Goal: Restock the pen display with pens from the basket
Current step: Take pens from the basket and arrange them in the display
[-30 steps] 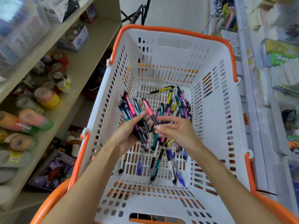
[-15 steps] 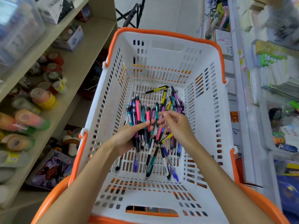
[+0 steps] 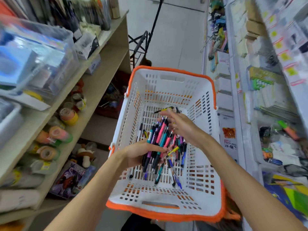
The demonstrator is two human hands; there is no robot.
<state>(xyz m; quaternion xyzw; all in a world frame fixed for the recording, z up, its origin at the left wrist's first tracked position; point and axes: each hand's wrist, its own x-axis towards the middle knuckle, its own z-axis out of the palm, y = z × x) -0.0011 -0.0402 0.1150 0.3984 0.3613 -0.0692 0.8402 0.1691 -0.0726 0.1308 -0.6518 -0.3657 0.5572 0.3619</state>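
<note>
White basket with orange rim sits in aisle between shelves. Inside basket: loose pens on slotted floor, one yellow pen apart near far wall. Left hand over basket's middle, fingers curled round bundle of pens, pink, teal, purple barrels fanned upward. Right hand just beyond the bundle, fingers half-spread and blurred; cannot tell if they hold a pen. Left of basket, clear plastic bin on shelf with boxed items inside, tape rolls below it.
</note>
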